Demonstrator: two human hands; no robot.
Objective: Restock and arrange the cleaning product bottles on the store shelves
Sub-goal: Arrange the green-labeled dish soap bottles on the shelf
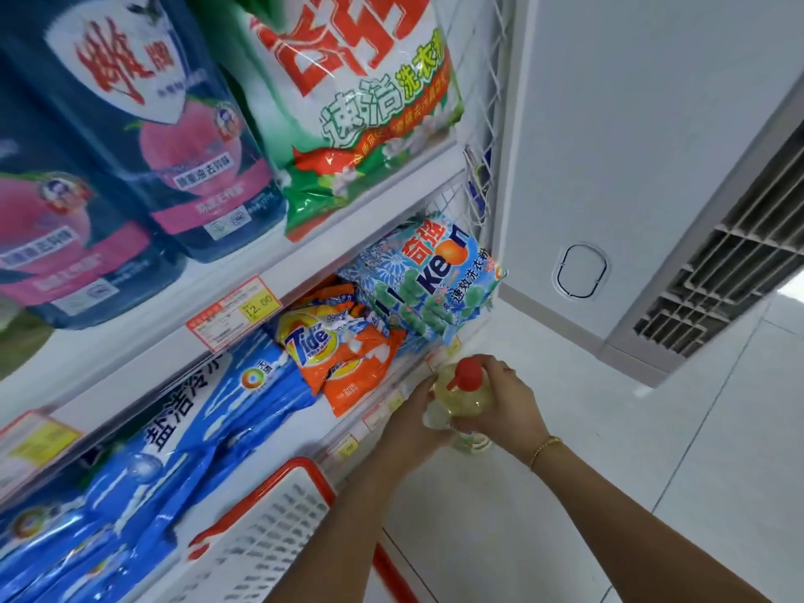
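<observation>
A clear bottle of yellow liquid (464, 396) with a red cap is upright in front of the lower shelf edge (383, 411), seen from above. My right hand (504, 402) grips its body from the right, fingers curled round it. My left hand (413, 422) holds it from the left and below. A gold bracelet sits on my right wrist. The bottle's lower part is hidden by my hands.
Shelves on the left hold dark blue detergent pouches (143, 145), a green-white powder bag (356, 106), blue bags (174, 441), orange Tide bags (339, 359) and light blue Keon bags (430, 276). A red-rimmed white basket (278, 520) stands below. A white air-conditioner unit (652, 167) stands on the right, on the tiled floor.
</observation>
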